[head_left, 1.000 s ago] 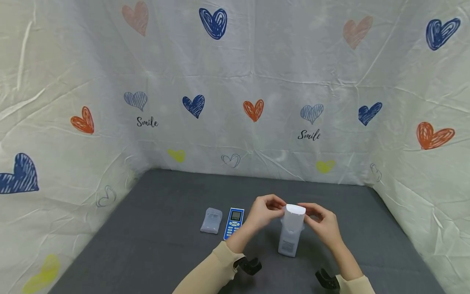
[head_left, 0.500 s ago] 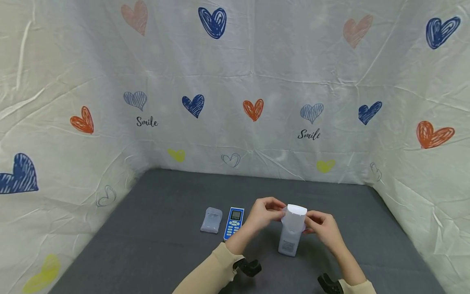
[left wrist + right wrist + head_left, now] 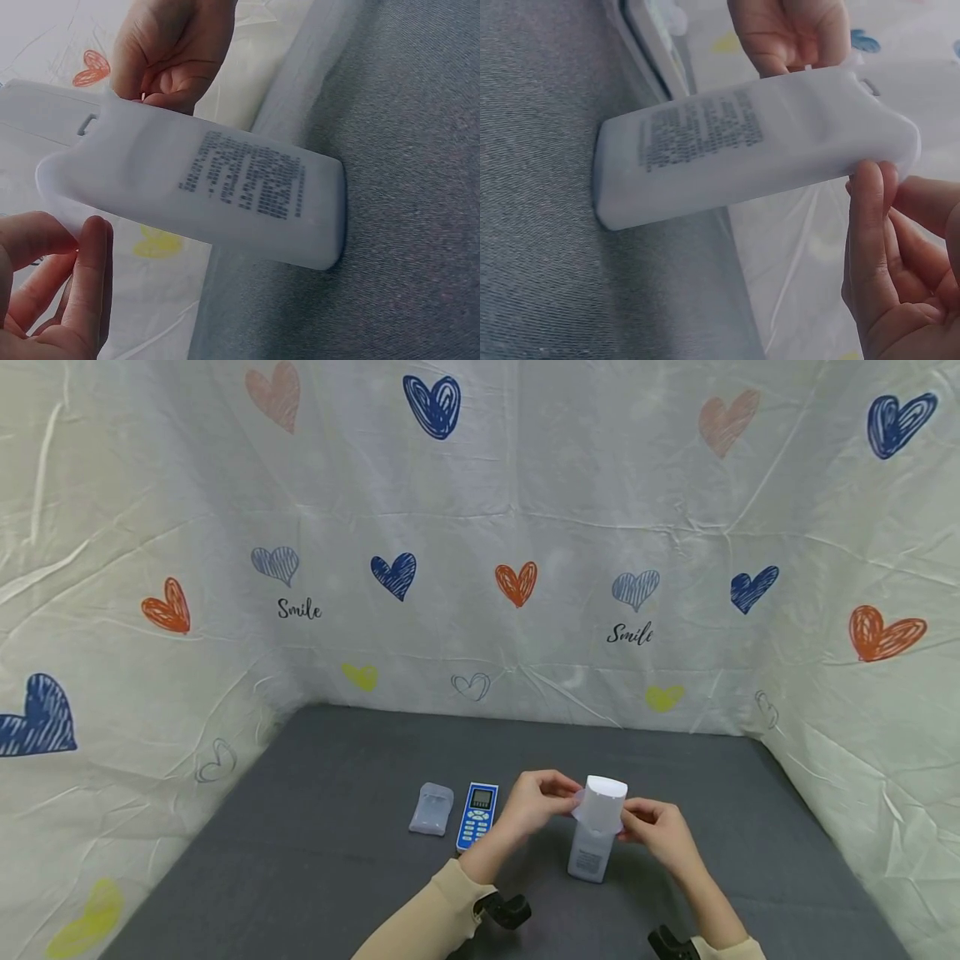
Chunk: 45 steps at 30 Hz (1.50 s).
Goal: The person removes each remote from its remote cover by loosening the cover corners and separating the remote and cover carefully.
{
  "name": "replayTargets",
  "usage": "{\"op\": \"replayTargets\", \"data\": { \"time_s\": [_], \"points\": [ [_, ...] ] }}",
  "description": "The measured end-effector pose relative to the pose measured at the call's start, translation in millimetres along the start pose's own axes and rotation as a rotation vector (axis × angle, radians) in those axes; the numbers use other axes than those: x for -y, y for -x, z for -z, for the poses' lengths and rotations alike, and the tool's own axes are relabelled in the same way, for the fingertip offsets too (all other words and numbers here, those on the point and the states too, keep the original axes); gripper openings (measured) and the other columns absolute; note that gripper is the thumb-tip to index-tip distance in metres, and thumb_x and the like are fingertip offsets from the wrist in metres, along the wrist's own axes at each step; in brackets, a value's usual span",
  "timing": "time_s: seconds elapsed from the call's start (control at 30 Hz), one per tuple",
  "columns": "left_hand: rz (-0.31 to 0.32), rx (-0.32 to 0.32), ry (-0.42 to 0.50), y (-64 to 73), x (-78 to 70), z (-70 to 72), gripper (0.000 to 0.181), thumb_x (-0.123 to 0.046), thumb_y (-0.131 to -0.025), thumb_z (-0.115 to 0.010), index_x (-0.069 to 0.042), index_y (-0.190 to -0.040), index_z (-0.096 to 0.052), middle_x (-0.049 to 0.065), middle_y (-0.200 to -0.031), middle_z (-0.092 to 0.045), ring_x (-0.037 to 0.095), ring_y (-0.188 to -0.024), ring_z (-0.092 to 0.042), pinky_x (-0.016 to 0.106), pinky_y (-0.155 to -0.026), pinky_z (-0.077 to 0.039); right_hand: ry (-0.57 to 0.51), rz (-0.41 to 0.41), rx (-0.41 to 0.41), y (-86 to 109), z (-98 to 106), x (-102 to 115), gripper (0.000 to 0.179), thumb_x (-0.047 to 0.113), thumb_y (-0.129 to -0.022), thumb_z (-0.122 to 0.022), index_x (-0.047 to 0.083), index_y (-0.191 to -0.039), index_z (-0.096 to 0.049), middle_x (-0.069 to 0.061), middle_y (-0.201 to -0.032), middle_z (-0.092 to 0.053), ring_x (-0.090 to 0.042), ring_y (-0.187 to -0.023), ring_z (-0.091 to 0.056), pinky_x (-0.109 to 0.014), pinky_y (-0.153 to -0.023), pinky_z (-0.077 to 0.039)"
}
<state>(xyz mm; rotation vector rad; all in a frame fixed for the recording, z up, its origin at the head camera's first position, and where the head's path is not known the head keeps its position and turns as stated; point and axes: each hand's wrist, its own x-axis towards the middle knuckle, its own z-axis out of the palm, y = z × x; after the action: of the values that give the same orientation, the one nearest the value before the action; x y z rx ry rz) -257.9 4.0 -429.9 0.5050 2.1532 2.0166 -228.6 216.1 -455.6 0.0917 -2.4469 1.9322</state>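
Observation:
A white remote control (image 3: 604,803) stands on end on the grey table, with its lower part inside a translucent soft cover (image 3: 590,856). Printed text on the remote's back shows through the cover (image 3: 247,176) in both wrist views. My left hand (image 3: 536,803) pinches the cover's upper edge on the left side, pulling that edge outward. On the opposite side, my right hand (image 3: 658,828) pinches the edge between thumb and fingers (image 3: 868,225). The remote's top sticks out bare above the cover.
Left of my left hand lies a blue remote control (image 3: 477,814) with a small screen, its lower end close to my wrist. Beside it is a second translucent cover (image 3: 432,810). A white curtain (image 3: 465,635) printed with hearts encloses the table (image 3: 360,877).
Both hands have moved slightly lower along the remote, the right one shifting its grip on the cover. The cover's edge flares outward more, and more of the white remote shows above it.

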Motion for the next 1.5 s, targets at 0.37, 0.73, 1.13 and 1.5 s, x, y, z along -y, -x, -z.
{"op": "replayTargets", "data": {
  "time_s": [0.37,0.73,1.13,1.5],
  "points": [
    [-0.006,-0.015,-0.111,-10.7,37.5,-0.4,0.015,0.0,-0.08,-0.072,-0.001,-0.095,-0.071,0.012,-0.087,-0.069,0.009,-0.07,-0.062,0.027,-0.067,-0.056,-0.029,0.006,0.055,2.1,-1.1,-9.3,0.024,-0.001,-0.092,-0.056,-0.02,-0.106,-0.058,-0.012,-0.086,-0.068,-0.01,-0.067,-0.065,-0.028,-0.065,-0.058],
    [-0.006,-0.01,-0.165,-7.5,45.9,-1.7,0.015,0.002,-0.079,-0.07,-0.002,-0.093,-0.072,0.011,-0.084,-0.069,0.009,-0.068,-0.06,0.026,-0.063,-0.055,-0.052,-0.009,0.086,4.7,-3.5,-18.6,0.027,0.001,-0.092,-0.058,-0.022,-0.106,-0.056,-0.011,-0.084,-0.068,-0.01,-0.067,-0.065,-0.029,-0.066,-0.058],
    [-0.013,0.018,-0.237,-5.5,50.7,-2.3,0.013,0.002,-0.076,-0.071,-0.004,-0.087,-0.071,0.006,-0.078,-0.067,0.009,-0.066,-0.058,0.022,-0.06,-0.052,-0.028,-0.039,0.072,7.3,-6.4,-21.3,0.024,-0.002,-0.091,-0.058,-0.021,-0.105,-0.059,-0.014,-0.083,-0.069,-0.011,-0.066,-0.065,-0.029,-0.065,-0.058],
    [0.003,0.04,-0.289,-4.3,47.7,-2.6,0.012,0.002,-0.077,-0.072,-0.006,-0.085,-0.069,0.004,-0.076,-0.065,0.01,-0.067,-0.057,0.023,-0.06,-0.051,0.059,-0.034,0.013,9.2,-11.8,-21.4,0.018,-0.003,-0.088,-0.06,-0.016,-0.099,-0.063,-0.016,-0.082,-0.069,-0.014,-0.064,-0.066,-0.028,-0.061,-0.057]
  ]
}}
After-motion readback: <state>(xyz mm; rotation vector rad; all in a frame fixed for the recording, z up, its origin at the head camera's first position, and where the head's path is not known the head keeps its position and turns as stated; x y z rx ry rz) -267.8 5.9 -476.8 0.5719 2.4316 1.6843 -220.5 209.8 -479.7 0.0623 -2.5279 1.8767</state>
